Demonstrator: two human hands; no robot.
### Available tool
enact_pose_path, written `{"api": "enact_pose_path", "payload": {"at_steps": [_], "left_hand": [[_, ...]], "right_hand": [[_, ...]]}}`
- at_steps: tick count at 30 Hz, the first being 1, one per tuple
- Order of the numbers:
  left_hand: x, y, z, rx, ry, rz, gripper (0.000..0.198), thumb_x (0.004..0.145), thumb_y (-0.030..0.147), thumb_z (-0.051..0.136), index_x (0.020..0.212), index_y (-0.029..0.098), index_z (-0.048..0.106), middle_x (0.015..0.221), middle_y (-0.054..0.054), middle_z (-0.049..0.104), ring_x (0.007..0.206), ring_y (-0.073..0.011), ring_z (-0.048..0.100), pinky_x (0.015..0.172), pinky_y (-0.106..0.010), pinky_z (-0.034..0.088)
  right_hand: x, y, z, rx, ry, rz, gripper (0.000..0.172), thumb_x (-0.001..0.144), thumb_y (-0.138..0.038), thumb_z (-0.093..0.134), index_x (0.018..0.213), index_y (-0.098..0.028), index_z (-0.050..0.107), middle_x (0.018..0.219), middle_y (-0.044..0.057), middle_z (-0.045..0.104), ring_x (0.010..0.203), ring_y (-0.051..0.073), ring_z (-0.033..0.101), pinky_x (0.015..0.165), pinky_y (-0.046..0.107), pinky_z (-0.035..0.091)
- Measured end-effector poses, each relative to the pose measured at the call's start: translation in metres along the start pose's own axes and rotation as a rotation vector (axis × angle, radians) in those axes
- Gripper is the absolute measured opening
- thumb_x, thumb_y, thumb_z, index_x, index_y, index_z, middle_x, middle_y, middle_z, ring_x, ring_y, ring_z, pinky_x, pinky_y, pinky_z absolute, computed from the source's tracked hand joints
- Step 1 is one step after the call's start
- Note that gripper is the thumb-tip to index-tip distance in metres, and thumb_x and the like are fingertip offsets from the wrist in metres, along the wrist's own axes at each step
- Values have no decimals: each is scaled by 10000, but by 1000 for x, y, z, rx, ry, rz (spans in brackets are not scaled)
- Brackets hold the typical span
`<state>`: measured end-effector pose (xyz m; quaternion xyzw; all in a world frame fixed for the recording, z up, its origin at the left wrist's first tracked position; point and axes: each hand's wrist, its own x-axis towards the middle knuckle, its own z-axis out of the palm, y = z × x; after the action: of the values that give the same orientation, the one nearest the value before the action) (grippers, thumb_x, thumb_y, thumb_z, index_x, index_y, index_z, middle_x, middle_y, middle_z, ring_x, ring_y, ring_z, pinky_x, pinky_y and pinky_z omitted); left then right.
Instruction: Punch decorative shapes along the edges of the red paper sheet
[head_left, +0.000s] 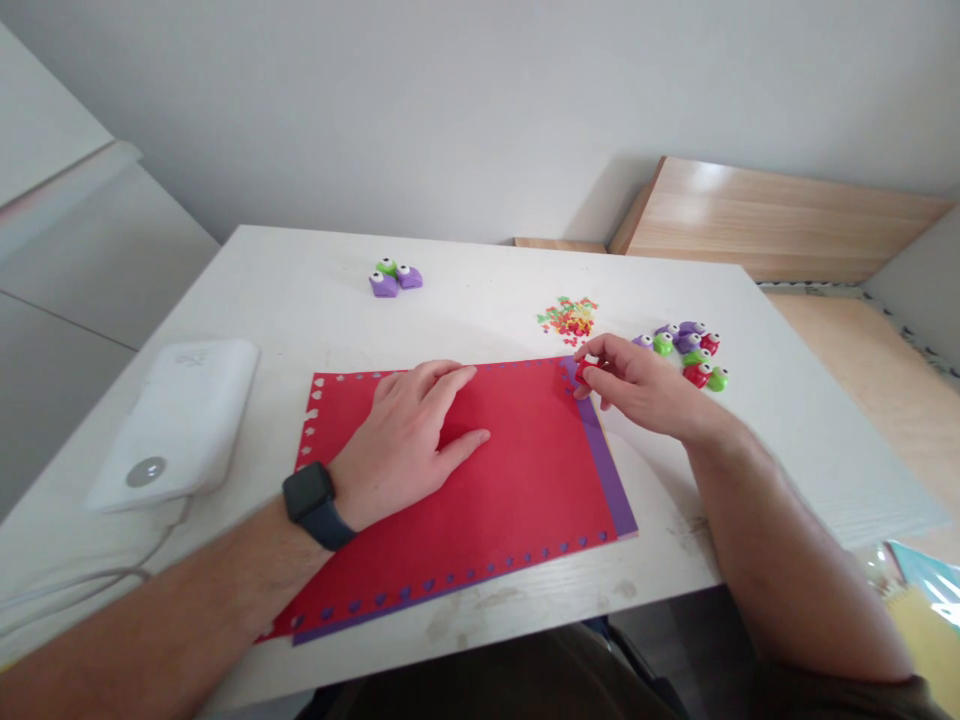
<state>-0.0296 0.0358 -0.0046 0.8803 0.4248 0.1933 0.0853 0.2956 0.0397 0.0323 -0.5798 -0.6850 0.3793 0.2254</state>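
A red sheet of paper (525, 470) lies on the table with small shapes punched along its left, top and bottom edges. Beneath it a purple sheet (611, 475) shows at the right side and lower edge. My left hand (409, 435) rests flat on the red sheet, fingers spread, holding nothing. At the top right corner of the sheets, my right hand (630, 380) pinches a small red craft punch (586, 370), partly covered by the fingers. Whether the punch's slot is around the paper I cannot tell.
Behind the paper lies a pile of coloured paper cutouts (574, 318). Several purple, green and red craft punches (690, 345) sit at the right, and three more (394, 278) at the back left. A white device (184, 420) with a cable occupies the table's (480, 300) left side.
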Motion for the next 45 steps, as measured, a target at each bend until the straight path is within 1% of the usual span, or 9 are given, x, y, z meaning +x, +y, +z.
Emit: {"api": "enact_pose_path", "payload": {"at_steps": [6,22,29,33,34,36,39,43,45], "left_hand": [[-1,-1,1,-7,9,8,587,1001,453,663,1488,193,464,1519,-179,557,1446,-353,525,1207,-551,433],[0,4,-4,65,-10,10,561,1006,426,671,1466,163,488,1428,-161,605,1352,-337,581,1174,-537,458],[1,4,-2,55,-5,8,558,1004,431,670,1464,172,489,1434,-163,603,1353,-343,585,1174,-542,460],[0,4,-2,47,1,6,554,1005,431,662,1466,174,492,1437,-166,602,1352,-347,589,1173,-548,462],[0,3,-2,43,4,6,553,1005,432,660,1466,176,492,1440,-167,600,1354,-348,588,1172,-548,463],[-1,3,-1,37,9,5,556,1005,439,658,1467,178,491,1445,-169,598,1357,-349,586,1172,-553,464],[-1,3,-1,37,11,8,559,1005,438,662,1467,176,490,1448,-167,600,1357,-348,586,1168,-564,468],[-1,3,-1,40,8,13,557,1004,428,666,1466,173,490,1454,-168,599,1361,-345,585,1166,-565,472],[-1,3,-1,45,5,12,560,1006,432,665,1470,174,488,1457,-170,598,1360,-346,584,1167,-566,471]], "right_hand": [[0,-1,1,22,-1,-2,135,999,-305,581,1109,-240,625,929,21,791,863,202,762,700,313,575],[2,6,3,25,45,-4,125,1018,-333,585,1108,-258,629,935,29,792,875,217,762,646,299,569],[4,8,2,-8,181,-3,174,984,-339,621,1135,-254,628,899,22,771,828,210,733,612,300,564],[4,9,5,-14,136,-28,182,1003,-353,599,1150,-247,623,932,34,778,825,206,733,646,311,572],[5,9,5,-37,159,-35,189,1007,-359,597,1155,-245,623,941,39,776,821,205,730,662,317,577],[6,10,7,-81,268,-48,214,1012,-378,595,1175,-242,621,947,46,764,807,203,717,683,330,584],[9,12,7,-69,399,-59,257,1019,-413,591,1213,-246,611,988,58,755,836,212,713,698,345,593],[11,16,6,-13,384,-55,255,1026,-438,592,1203,-255,607,1002,63,749,915,233,726,688,343,596],[12,19,7,10,350,-47,245,1034,-441,583,1195,-257,602,975,54,743,894,227,727,668,338,595]]}}
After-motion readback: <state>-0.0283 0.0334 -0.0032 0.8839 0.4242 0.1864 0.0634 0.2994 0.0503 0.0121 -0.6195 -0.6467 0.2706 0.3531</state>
